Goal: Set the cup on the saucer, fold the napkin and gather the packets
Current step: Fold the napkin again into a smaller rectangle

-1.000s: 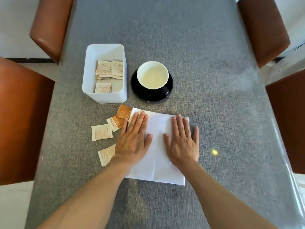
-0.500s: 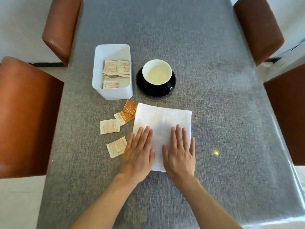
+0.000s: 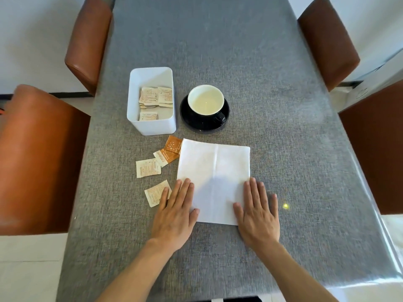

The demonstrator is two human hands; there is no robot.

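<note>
A white napkin (image 3: 214, 179) lies flat on the grey table, with a crease down its middle. My left hand (image 3: 176, 212) rests flat on its near left corner, fingers apart. My right hand (image 3: 257, 212) lies flat on its near right corner. A cup (image 3: 206, 101), white inside and black outside, stands on a black saucer (image 3: 187, 118) behind the napkin. Left of the napkin lie two beige packets (image 3: 148, 167) (image 3: 156, 192) and two orange packets (image 3: 173, 144) (image 3: 164, 156). A white box (image 3: 152, 127) behind them holds several beige packets.
Brown padded chairs stand along both sides: two at the left (image 3: 37, 155) (image 3: 89, 40) and two at the right (image 3: 327, 40) (image 3: 375, 144). A small yellow light spot (image 3: 285, 206) shows on the cloth right of my right hand.
Both hands slid toward me down the napkin and then apart, from its middle to its near corners. The napkin lies flatter, showing its crease.
</note>
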